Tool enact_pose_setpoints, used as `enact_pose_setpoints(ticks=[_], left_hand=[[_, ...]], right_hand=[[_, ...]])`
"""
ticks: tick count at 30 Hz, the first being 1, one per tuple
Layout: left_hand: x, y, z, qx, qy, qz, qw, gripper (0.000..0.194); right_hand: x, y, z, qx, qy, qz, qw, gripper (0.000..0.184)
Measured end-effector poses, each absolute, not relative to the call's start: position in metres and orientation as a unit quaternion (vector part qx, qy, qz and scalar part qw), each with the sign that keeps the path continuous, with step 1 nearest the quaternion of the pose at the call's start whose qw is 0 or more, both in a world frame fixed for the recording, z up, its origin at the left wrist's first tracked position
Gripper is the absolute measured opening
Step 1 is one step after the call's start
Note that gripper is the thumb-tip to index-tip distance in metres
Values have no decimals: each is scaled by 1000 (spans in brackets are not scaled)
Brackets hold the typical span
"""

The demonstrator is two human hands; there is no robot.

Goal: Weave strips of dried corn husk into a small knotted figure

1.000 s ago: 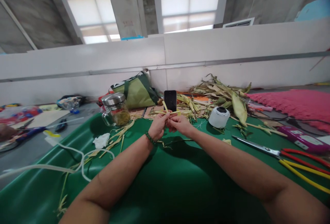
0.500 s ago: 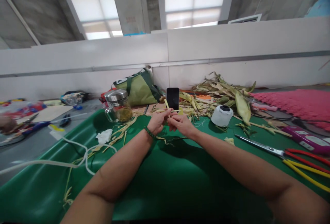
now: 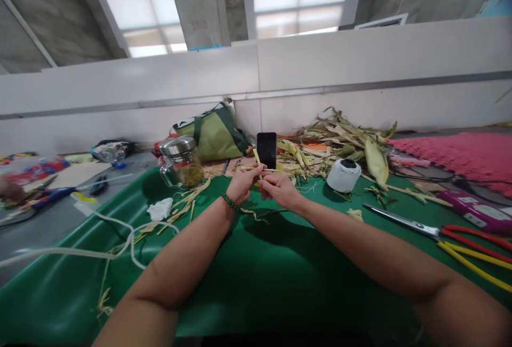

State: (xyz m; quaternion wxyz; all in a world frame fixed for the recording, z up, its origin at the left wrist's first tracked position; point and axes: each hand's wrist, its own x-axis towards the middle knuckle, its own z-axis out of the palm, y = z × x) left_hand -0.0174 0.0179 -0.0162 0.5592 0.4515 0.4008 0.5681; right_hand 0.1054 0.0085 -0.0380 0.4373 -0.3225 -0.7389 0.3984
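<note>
Above the green mat [image 3: 256, 283], my two hands meet in the middle of the view. My left hand [image 3: 242, 185], with a green bead bracelet at the wrist, pinches pale corn husk strips [image 3: 256, 156] that cross each other; one end points up and others stick out sideways. My right hand [image 3: 280, 189] has its fingers closed on the same strips from the other side. Fingers hide the crossing itself. Just behind the hands a dark-screened phone [image 3: 267, 147] stands upright. A thin dry husk piece [image 3: 256, 216] shows below them.
Right: white thread cone [image 3: 343, 176], large scissors [image 3: 420, 227] with red and yellow handles, purple device [image 3: 474, 211]. Behind: husk pile [image 3: 344, 136], green bag [image 3: 216, 136]. Left: glass jar mug [image 3: 180, 163], crumpled tissue [image 3: 160, 209], white cord [image 3: 132, 235]. Another person's hand [image 3: 11, 191] shows far left.
The view has shifted slightly, so most things sit a little higher and further left. Both hands keep their hold on the corn husk strips, with small finger movements.
</note>
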Motion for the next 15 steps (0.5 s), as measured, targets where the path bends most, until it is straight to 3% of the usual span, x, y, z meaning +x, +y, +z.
enact_pose_setpoints(ticks=[4,8,12,15], left_hand=[[-23,14,-10,473,380,542,582,18],[-30,11,-5,478,388,535,578,22],[-30,9,-3,561,399,494,532,16],[-25,5,-5,658,374,413,506,14]], right_hand=[[111,8,-34,-317,-753,403,414,35],[133,12,-20,-303,-813,334,368,44],[154,21,-4,-357,-750,244,500,42],[156,26,-1,-333,-746,317,482,33]])
